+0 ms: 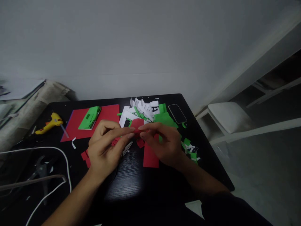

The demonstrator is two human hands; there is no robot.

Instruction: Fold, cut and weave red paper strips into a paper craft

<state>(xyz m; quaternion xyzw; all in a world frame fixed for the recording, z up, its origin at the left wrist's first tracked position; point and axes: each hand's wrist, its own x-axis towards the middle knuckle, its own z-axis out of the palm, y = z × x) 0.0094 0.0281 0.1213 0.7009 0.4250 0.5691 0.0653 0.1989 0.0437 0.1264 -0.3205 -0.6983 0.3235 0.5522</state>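
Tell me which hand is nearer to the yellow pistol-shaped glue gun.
Left. The left hand is to the right of the glue gun, apart from it; the right hand is farther to the right, beyond the left hand.

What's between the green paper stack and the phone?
Head view, left to right: part of the red sheet, white scraps with green strips, then green paper.

One left hand (103, 149) and one right hand (166, 141) are counted. One small red paper piece (136, 123), one red strip (150, 157) and one large red sheet (109, 113) are identified. One green paper stack (90, 118), one yellow glue gun (54, 120) and one phone (177, 113) are listed on one black table (127, 179). One white seat (224, 116) is recorded. Many white scraps (144, 108) are overlapped; their exact number cannot be determined.
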